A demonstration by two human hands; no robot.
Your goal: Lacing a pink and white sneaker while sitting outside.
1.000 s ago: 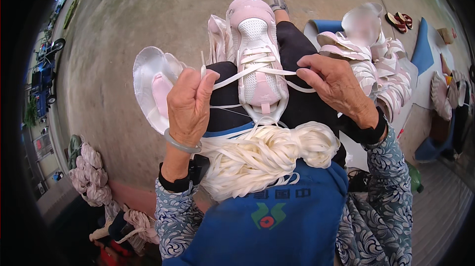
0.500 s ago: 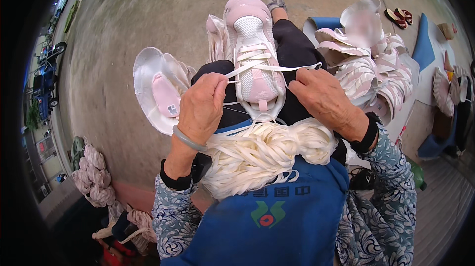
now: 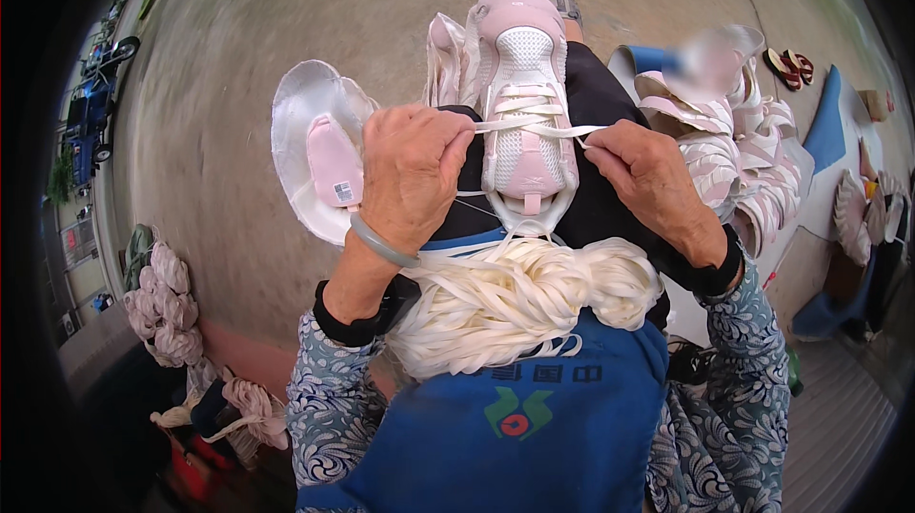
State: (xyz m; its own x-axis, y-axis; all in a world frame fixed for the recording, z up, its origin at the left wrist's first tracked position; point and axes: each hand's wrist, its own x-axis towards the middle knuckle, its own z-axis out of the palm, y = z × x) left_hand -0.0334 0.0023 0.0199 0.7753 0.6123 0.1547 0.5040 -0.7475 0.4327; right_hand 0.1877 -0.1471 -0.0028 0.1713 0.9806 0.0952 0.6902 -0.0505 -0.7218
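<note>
Pinching lace [image 3: 562,132] (both hands [image 3: 412,170] [image 3: 656,181]) over pink shoe [image 3: 530,149]

The shoe [image 3: 532,168] sits at upper centre between the left hand [image 3: 412,170] and right hand [image 3: 658,187], the lace [image 3: 564,132] running across it from one to the other. Below, a bundle of laces [image 3: 505,303] lies along the top of the apron [image 3: 477,446]. A shoe pile [image 3: 713,155] is at upper right, sandals [image 3: 785,69] beyond it.

Textured mesh shoe [image 3: 527,106], matt woven-looking laces [image 3: 510,298], matt cloth apron [image 3: 496,465], smooth glossy bangle [image 3: 379,243], dull concrete floor [image 3: 219,141].
</note>
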